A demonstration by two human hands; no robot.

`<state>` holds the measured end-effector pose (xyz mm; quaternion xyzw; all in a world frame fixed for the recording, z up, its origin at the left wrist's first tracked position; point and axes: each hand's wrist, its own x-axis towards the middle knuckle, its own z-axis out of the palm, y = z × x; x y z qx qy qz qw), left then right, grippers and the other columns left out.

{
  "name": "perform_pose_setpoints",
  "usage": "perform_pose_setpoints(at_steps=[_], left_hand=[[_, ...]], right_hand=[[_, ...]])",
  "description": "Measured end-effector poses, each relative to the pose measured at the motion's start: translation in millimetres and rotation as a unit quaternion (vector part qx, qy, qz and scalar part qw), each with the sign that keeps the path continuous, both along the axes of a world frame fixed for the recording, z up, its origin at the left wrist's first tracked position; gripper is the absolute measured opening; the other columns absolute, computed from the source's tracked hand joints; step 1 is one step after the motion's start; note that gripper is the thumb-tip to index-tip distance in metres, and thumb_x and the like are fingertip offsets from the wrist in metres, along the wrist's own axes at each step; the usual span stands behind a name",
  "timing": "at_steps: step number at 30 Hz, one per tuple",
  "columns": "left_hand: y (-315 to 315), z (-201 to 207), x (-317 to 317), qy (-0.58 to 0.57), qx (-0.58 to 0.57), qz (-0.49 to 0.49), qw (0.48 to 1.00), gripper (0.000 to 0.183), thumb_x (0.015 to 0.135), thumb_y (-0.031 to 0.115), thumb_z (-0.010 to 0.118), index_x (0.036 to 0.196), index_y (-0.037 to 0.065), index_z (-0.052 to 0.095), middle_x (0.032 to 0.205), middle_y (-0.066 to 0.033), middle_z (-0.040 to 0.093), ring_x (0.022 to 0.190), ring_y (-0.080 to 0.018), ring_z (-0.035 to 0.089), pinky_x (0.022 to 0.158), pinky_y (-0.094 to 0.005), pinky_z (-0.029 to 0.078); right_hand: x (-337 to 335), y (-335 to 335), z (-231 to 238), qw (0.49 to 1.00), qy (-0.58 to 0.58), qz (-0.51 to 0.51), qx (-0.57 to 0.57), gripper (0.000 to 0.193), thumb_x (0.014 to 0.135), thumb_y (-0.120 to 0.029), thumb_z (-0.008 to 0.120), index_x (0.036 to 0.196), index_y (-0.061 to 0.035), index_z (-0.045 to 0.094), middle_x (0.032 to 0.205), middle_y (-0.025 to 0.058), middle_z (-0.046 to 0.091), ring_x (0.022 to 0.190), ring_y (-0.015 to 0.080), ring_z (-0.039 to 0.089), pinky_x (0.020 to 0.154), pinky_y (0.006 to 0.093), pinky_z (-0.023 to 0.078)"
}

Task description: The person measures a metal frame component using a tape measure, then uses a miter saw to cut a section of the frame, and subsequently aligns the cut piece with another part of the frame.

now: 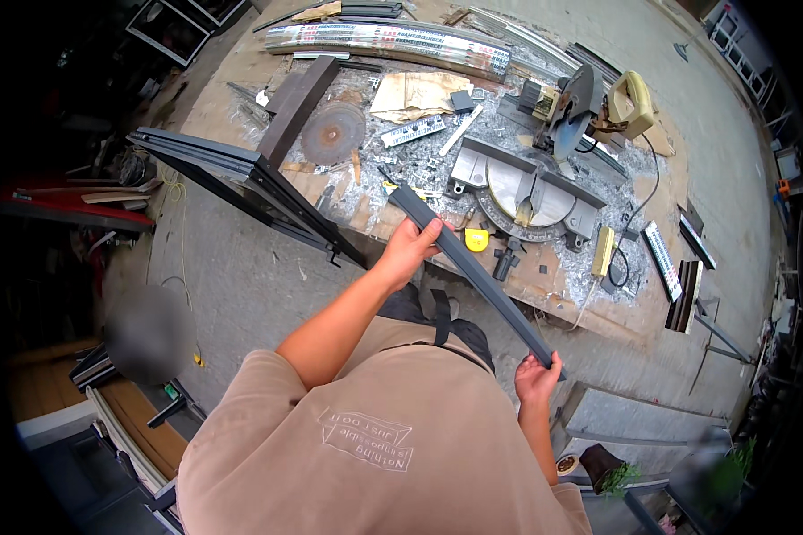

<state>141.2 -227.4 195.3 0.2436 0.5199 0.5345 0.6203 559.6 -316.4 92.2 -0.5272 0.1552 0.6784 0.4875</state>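
A long grey bar (482, 281) is in the person's two hands, in front of the tummy. It slants: its left end is over the bench (558, 308), and its right end pokes out past the bench's near edge, over the floor. The left hand (408, 250) has its fingers bent round the bar, close to the left end, with the thumb on top. The right hand (537, 376) has its fingers curled at the other end, with the thumb up against the side. Both hands are closed just as far as the bar lets them.

Near the middle of the bench's near edge is a yellow tape measure (477, 240), with a small black tool (507, 259) beside it. Behind them is a big saw (573, 134) with a round blade. A thing with a yellow handle (603, 251) lies toward the near right corner. A rusty round blade (333, 133) lies flat toward the left edge, near a thick dark beam (305, 111). A dark frame (259, 178) is by the near left corner. Long wrapped bars (393, 45) lie along the far edge.
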Motion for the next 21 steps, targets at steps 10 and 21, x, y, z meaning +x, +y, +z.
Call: perform_pose_setpoints(at_steps=[10, 21], left_hand=[[-30.1, 24.6, 25.6, 0.026, 0.014, -0.01, 1.0, 0.041, 0.109, 0.047, 0.055, 0.127, 0.01, 0.059, 0.128, -0.0065, 0.071, 0.12, -0.0179, 0.067, 0.098, -0.0365, 0.054], [-35.1, 27.7, 11.9, 0.031, 0.032, 0.012, 0.999, 0.034, 0.111, 0.039, 0.056, 0.124, 0.009, 0.065, 0.126, -0.0038, 0.072, 0.115, -0.0165, 0.067, 0.097, -0.0364, 0.053]], right_hand=[[26.1, -10.1, -8.7, 0.998, 0.023, 0.03, 0.048, 0.037, 0.096, -0.047, 0.068, 0.096, -0.0101, 0.068, 0.082, 0.003, 0.069, 0.071, 0.0159, 0.065, 0.065, 0.0283, 0.055], [9.7, 1.2, -5.7, 0.997, 0.006, 0.049, 0.061, 0.039, 0.095, -0.051, 0.068, 0.095, -0.0118, 0.068, 0.082, 0.0022, 0.067, 0.072, 0.0159, 0.063, 0.065, 0.028, 0.052]])
